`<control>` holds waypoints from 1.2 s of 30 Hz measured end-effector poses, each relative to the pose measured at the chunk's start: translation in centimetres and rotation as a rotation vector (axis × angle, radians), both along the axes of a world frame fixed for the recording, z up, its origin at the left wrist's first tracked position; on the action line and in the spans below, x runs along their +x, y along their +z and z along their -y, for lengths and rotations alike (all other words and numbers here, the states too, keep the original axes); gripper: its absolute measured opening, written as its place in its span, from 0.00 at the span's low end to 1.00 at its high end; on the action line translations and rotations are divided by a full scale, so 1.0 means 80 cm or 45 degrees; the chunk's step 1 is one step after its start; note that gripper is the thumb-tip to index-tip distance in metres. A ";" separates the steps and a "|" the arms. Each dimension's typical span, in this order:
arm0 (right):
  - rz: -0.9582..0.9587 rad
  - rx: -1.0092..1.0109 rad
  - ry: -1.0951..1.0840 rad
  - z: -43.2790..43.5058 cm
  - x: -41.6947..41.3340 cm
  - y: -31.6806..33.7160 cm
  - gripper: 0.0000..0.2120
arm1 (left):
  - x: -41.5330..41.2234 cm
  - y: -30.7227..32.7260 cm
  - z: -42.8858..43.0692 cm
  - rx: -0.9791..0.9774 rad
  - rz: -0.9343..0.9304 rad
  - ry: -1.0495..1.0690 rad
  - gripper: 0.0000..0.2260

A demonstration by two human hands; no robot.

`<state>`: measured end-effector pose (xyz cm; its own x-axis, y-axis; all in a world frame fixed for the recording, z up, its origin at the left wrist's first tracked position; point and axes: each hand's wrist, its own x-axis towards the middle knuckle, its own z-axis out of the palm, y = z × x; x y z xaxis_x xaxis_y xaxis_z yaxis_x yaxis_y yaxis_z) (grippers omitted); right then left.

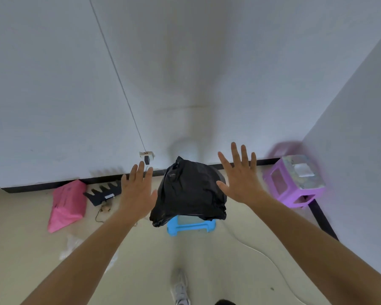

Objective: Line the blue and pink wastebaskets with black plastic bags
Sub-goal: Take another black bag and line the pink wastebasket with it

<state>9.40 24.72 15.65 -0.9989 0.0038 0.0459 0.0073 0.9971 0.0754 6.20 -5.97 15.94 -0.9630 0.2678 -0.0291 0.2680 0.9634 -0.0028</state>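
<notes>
A black plastic bag (189, 190) covers an object that rests on a blue plastic piece (190, 226) on the floor by the wall; what the bag covers is hidden. My left hand (136, 192) is held flat just left of the bag, fingers spread, holding nothing. My right hand (240, 179) is spread flat at the bag's upper right, thumb close to the plastic, also holding nothing. A pink object (67, 204) lies on its side on the floor at the left, near the wall.
A purple plastic stool (295, 183) with a small packet on top stands in the right corner. A black jagged-edged item (103, 192) and a thin cable lie by the baseboard. A white cord (262, 254) runs across the floor. My shoe (180, 289) shows at the bottom.
</notes>
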 end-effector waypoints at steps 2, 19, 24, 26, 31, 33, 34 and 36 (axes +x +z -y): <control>0.087 0.000 -0.053 -0.004 -0.031 -0.023 0.45 | -0.038 -0.027 -0.010 -0.014 0.110 -0.017 0.31; 0.601 -0.300 -0.394 0.019 -0.070 -0.487 0.49 | -0.095 -0.500 -0.063 -0.284 0.706 -0.315 0.29; 0.424 -0.503 -0.555 -0.003 -0.068 -0.521 0.11 | -0.093 -0.528 -0.056 -0.144 0.648 -0.131 0.31; 0.364 -0.632 -0.703 -0.007 -0.072 -0.498 0.11 | -0.100 -0.504 -0.055 0.007 0.568 -0.065 0.29; 0.403 -0.938 -0.740 -0.011 -0.071 -0.406 0.11 | -0.129 -0.395 -0.071 0.219 0.425 -0.074 0.27; 0.500 -1.055 -0.601 -0.007 -0.065 -0.363 0.25 | -0.141 -0.342 -0.087 0.261 0.410 -0.194 0.27; 0.564 -1.080 -0.549 -0.004 -0.066 -0.338 0.34 | -0.150 -0.311 -0.096 0.279 0.389 -0.257 0.26; 0.658 -1.070 -0.492 0.008 -0.070 -0.294 0.49 | -0.164 -0.253 -0.114 0.308 0.329 -0.340 0.25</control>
